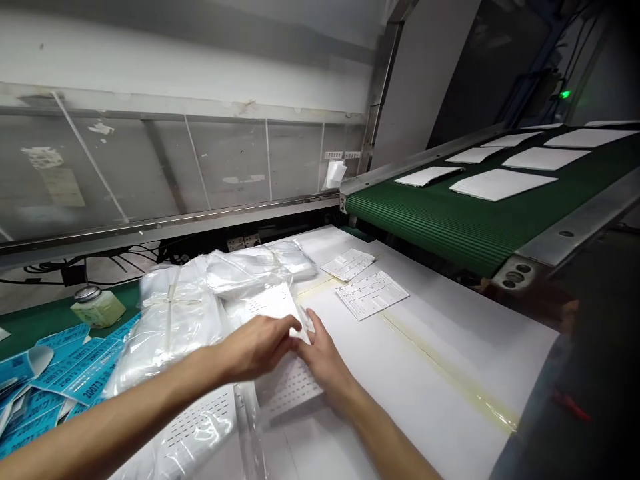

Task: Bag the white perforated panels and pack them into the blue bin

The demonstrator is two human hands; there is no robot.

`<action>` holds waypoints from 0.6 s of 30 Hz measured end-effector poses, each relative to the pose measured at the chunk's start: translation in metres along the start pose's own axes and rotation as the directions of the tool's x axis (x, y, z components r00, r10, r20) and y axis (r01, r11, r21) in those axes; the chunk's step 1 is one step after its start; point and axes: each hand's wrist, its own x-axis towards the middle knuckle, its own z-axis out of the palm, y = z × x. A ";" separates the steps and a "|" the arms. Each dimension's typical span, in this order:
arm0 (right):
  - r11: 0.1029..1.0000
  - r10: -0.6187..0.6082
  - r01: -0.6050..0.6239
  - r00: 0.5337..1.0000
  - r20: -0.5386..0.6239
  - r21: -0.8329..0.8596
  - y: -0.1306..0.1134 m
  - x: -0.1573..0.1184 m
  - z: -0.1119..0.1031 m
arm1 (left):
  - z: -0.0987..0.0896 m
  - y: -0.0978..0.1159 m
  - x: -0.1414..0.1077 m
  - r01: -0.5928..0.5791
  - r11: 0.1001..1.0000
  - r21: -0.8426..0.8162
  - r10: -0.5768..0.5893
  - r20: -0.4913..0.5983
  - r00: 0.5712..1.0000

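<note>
My left hand [263, 343] is curled with its fingers pinched together at the upper edge of a white panel with rows of dark dashes [290, 390]. Meeting it there is my right hand [327, 357], its thumb and bent fingers closed on the panel's edge. The fingertips are partly hidden, so the exact grip is hard to see. Just beyond, another white dashed sheet [273, 301] lies next to clear plastic bags [175, 320]. A bagged panel with dashes [203, 420] sits below my left forearm.
Two small white boards with printed lines [373, 295] lie on the white-covered table [450, 327]. A green conveyor belt [425, 213] at right carries several white flat pieces [503, 184]. Blue labels [75, 373] and a small capped bottle [97, 307] are at left.
</note>
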 end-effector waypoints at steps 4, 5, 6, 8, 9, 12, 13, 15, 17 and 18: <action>0.987 -0.158 0.159 0.986 0.054 -0.027 -0.004 -0.032 -0.009 | 0.007 0.016 -0.034 0.073 0.993 -0.091 -0.097 -0.306 0.947; 0.983 -0.184 0.184 0.981 0.058 -0.008 -0.004 -0.039 -0.011 | 0.007 0.017 -0.040 0.149 0.970 -0.190 -0.222 -0.465 0.857; 0.978 -0.208 0.208 0.977 0.045 0.001 -0.002 -0.046 -0.012 | 0.008 0.017 -0.044 0.208 0.916 -0.343 -0.378 -0.564 0.734; 0.957 -0.287 0.287 0.958 0.001 -0.033 0.003 -0.056 -0.013 | 0.010 0.021 -0.046 0.198 0.714 -0.672 -0.622 -0.479 0.619; 0.941 -0.332 0.330 0.943 -0.021 -0.071 0.007 -0.060 -0.014 | 0.011 0.023 -0.046 0.156 0.595 -0.788 -0.643 -0.351 0.681; 0.873 -0.433 0.414 0.901 -0.022 -0.259 0.020 -0.072 -0.025 | 0.022 0.036 -0.047 0.019 0.424 -0.906 -0.394 -0.165 0.904; 0.839 -0.446 0.423 0.895 0.013 -0.344 0.023 -0.078 -0.033 | 0.028 0.039 -0.048 -0.028 0.460 -0.887 -0.335 -0.202 0.920; 0.776 -0.415 0.382 0.908 0.051 -0.501 0.027 -0.093 -0.054 | 0.042 0.044 -0.055 -0.063 0.612 -0.788 -0.297 -0.303 0.906; 0.800 -0.329 0.271 0.944 -0.013 -0.535 0.023 -0.111 -0.071 | 0.055 0.046 -0.064 -0.032 0.744 -0.667 -0.265 -0.338 0.903; 0.841 -0.284 0.219 0.957 -0.059 -0.494 0.019 -0.118 -0.075 | 0.059 0.046 -0.068 -0.008 0.778 -0.628 -0.244 -0.314 0.918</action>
